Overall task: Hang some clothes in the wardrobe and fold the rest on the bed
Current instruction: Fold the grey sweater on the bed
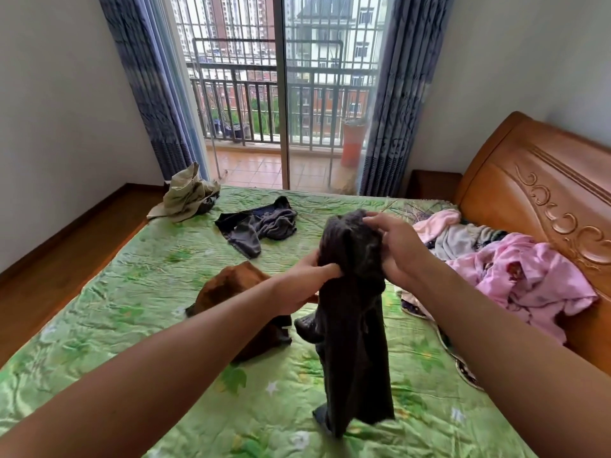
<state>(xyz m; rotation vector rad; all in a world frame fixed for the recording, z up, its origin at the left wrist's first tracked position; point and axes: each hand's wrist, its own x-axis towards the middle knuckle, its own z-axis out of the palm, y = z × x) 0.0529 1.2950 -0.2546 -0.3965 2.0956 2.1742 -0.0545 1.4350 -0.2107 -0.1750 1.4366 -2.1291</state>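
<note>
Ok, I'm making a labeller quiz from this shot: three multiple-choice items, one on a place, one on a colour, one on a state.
1. The khaki garment lies: A) at the far left corner of the bed cover B) by the headboard C) on the floor
2. The bed cover is: A) blue B) green C) white
3. The dark garment is: A) folded flat B) on a hanger C) held up, hanging down
Answers: 1 A, it sits at that corner near the curtain; 2 B, green with a leaf print; 3 C, the left hand and right hand grip its top.
</note>
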